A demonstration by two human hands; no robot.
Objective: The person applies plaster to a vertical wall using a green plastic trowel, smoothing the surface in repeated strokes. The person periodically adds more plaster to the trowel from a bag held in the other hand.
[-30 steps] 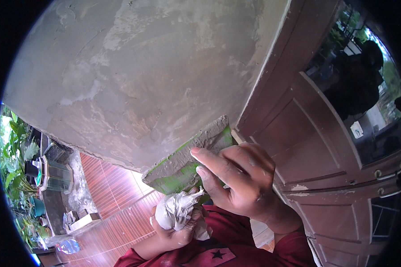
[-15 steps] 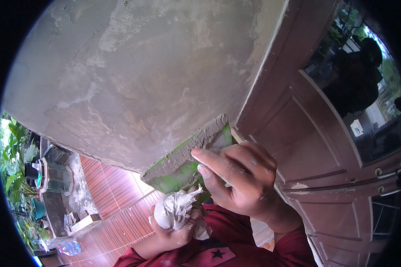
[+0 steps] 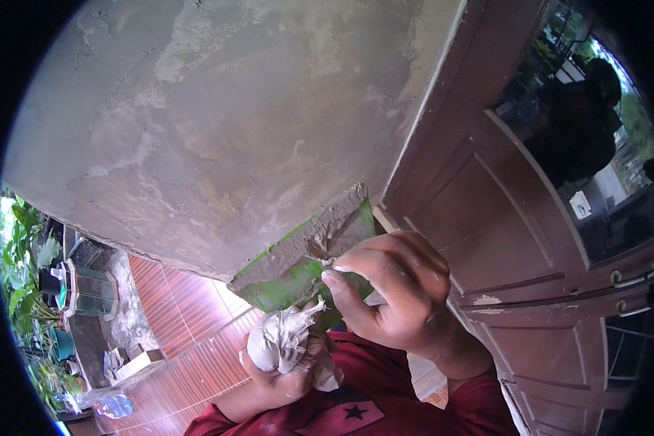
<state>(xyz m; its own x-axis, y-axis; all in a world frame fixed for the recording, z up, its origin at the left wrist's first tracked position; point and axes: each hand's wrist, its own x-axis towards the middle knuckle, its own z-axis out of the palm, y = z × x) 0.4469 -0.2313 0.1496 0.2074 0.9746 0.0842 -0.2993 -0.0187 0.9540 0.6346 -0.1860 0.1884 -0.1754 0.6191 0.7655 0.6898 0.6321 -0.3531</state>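
The left hand (image 3: 291,385), low in the view and just left of the person's middle, is closed around a crumpled whitish bundle (image 3: 277,341), its fingers curled over the lower part. The bundle bulges smoothly to the left, with a loose twisted tip pointing up and to the right. Directly above it is a flat green board (image 3: 275,292), tilted so that its right end sits higher than its left. Grey mortar (image 3: 298,251) coats the board unevenly, thickest along the far edge, with bare green showing on the nearer part. It cannot be determined whether the left hand also supports the board from beneath. The right hand (image 3: 396,287) is over the board's right part, fingers bent, index finger (image 3: 363,263) and thumb (image 3: 347,298) brought close together at the tips beside the mortar; whether anything is pinched between them cannot be told. Pale residue marks the skin of the right hand. Beyond the board stands a grey plastered wall (image 3: 218,123), its surface patchy with lighter smears; contact between board and wall cannot be confirmed. To the right is a brown panelled door (image 3: 487,211) with a dark glass pane (image 3: 610,232) and chipped paint. At left are a reddish striped floor (image 3: 171,301), a glass-sided tank (image 3: 94,294), green plants (image 3: 25,261) and a clear plastic bottle (image 3: 115,405). The person wears a maroon shirt (image 3: 385,370).
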